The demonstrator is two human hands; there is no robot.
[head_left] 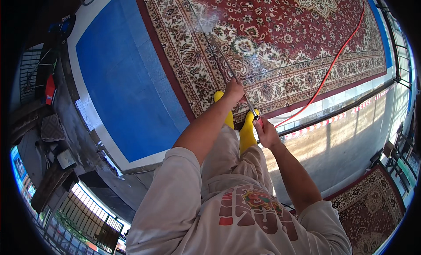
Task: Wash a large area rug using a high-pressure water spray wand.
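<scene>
My left hand (233,91) is closed around the thin metal tube of a spray wand (225,62). Farther back along the same wand, my right hand (266,133) grips its handle end, where a dark fitting and a bit of red show. From the far tip a whitish mist spreads over the patterned border of a large red carpet (272,29). An orange-red hose (332,64) runs from near my right hand across the carpet toward the far right. My yellow boots (247,136) stand at the carpet's near edge.
Beneath the carpet lies a blue platform (127,79) with a white border. Red-and-white striped tape (315,125) marks its near right edge. Another patterned carpet (372,206) is at the lower right. Metal railings (399,48) stand at the right, a barred gate (90,217) at lower left.
</scene>
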